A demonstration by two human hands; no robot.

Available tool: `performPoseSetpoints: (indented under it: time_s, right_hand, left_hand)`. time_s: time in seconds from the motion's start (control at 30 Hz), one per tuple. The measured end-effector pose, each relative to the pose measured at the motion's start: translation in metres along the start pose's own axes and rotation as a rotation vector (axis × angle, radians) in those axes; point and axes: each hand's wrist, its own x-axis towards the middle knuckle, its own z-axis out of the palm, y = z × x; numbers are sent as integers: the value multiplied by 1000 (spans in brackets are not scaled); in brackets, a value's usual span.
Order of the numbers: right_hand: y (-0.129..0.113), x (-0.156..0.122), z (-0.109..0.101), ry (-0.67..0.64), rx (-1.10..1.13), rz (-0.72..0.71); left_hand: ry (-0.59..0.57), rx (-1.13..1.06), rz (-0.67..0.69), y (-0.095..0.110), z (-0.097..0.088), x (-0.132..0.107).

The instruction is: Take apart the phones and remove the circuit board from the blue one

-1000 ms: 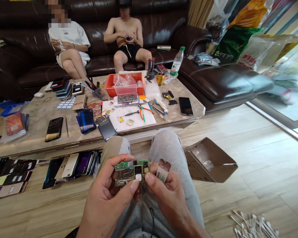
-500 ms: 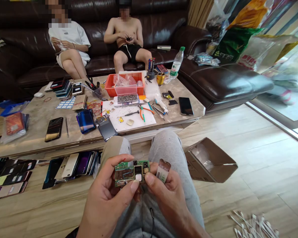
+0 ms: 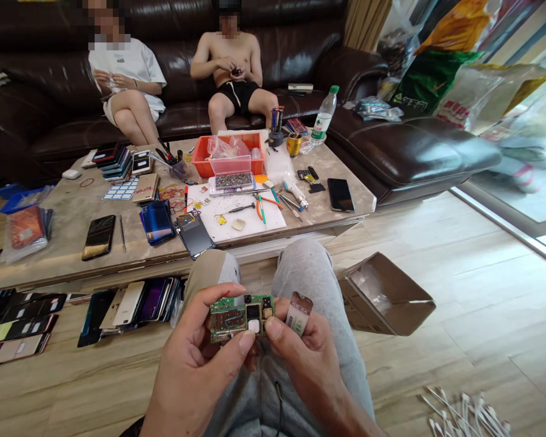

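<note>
A green phone circuit board [image 3: 230,318] with metal shields and small black and white parts is held above my lap. My left hand [image 3: 200,358] grips its left end, thumb along the lower edge and index finger along the top. At the board's right end, my right hand [image 3: 307,358] pinches it between thumb and fingers. A small printed strip [image 3: 299,314], brown and silver, sticks up from between the right hand's fingers; its lower end is hidden.
Ahead stands a low table [image 3: 82,206] bearing a white work mat [image 3: 209,221] with pliers and a screwdriver, an orange bin [image 3: 202,159] and stacked phones. An open cardboard box [image 3: 386,297] sits right of my knees. Two people sit on the sofa [image 3: 177,91]. White cables [image 3: 468,416] lie on the floor.
</note>
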Motion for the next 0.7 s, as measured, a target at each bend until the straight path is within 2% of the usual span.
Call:
performPoseSetpoints:
  time_s: [0.7]
  right_hand:
    - [0, 0, 0, 14, -21, 22]
  left_hand:
    - [-4, 2, -3, -1, -2, -1]
